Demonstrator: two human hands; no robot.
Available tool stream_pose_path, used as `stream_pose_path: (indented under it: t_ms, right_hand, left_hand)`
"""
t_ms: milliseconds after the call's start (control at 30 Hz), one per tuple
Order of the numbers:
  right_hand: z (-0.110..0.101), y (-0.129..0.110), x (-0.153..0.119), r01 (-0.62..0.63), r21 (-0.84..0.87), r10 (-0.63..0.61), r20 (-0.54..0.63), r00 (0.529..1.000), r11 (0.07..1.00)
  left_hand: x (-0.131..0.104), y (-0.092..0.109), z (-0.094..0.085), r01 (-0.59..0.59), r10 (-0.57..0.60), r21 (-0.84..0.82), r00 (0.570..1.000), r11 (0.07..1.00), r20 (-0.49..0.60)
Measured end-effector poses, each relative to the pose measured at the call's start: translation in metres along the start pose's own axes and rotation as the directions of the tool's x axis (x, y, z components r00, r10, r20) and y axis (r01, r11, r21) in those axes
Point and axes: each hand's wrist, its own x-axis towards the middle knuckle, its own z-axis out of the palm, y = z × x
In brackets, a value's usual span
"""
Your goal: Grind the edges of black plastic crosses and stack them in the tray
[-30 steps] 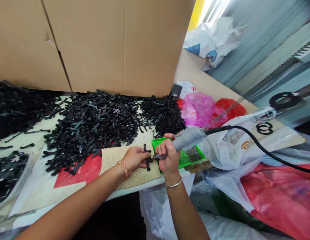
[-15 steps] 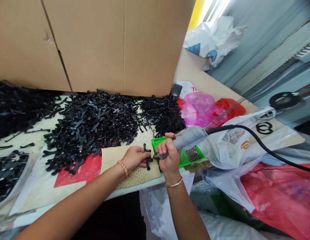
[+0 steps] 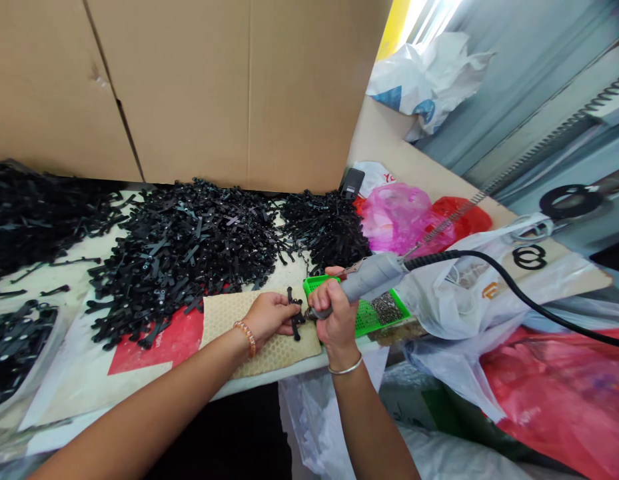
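Screwdriver (image 3: 376, 275) fills the right hand (image 3: 334, 312), grip wrapped close; the left hand (image 3: 268, 315), grip pinched, holds a black part (image 3: 297, 319) over the mat (image 3: 269, 350).

Beaded bracelet (image 3: 248, 336) — silver bangle (image 3: 346, 371)

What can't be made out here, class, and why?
In the head view:
Grey tool: grip partly covered by the right hand.
Black part: partly covered by the left hand.
Metal pieces in the green basket: too small to identify.
Plastic tub: cut off by the left edge.
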Motion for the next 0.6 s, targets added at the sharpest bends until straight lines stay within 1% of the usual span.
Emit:
stream_pose_path:
  t_ms: [133, 267, 367, 500, 600]
  right_hand:
    - [0.002, 0.002, -0.001, 0.008, -0.027, -0.007, 0.032, 0.999, 1.0]
    - [0.0, 0.003, 0.001, -0.005, -0.03, 0.008, 0.115, 0.993, 1.0]
    - [-0.003, 0.003, 0.005, -0.036, -0.03, 0.041, 0.201, 0.979, 0.999]
    - [-0.007, 0.006, 0.01, -0.105, -0.03, 0.109, 0.309, 0.945, 0.994]
    - [-0.005, 0.011, 0.008, -0.118, -0.037, 0.124, 0.331, 0.935, 0.992]
  left_hand:
    - [0.001, 0.001, 0.0, 0.006, -0.006, 0.006, 1.0, 1.0, -0.005]
    - [0.003, 0.0, -0.001, 0.016, -0.016, 0.012, 1.0, 1.0, -0.012]
    - [0.005, -0.001, -0.001, 0.021, -0.021, 0.005, 1.0, 1.0, -0.015]
    - [0.008, -0.004, -0.002, 0.029, -0.029, -0.001, 0.999, 1.0, -0.018]
    - [0.009, -0.005, -0.003, 0.023, -0.023, 0.0, 1.0, 1.0, -0.009]
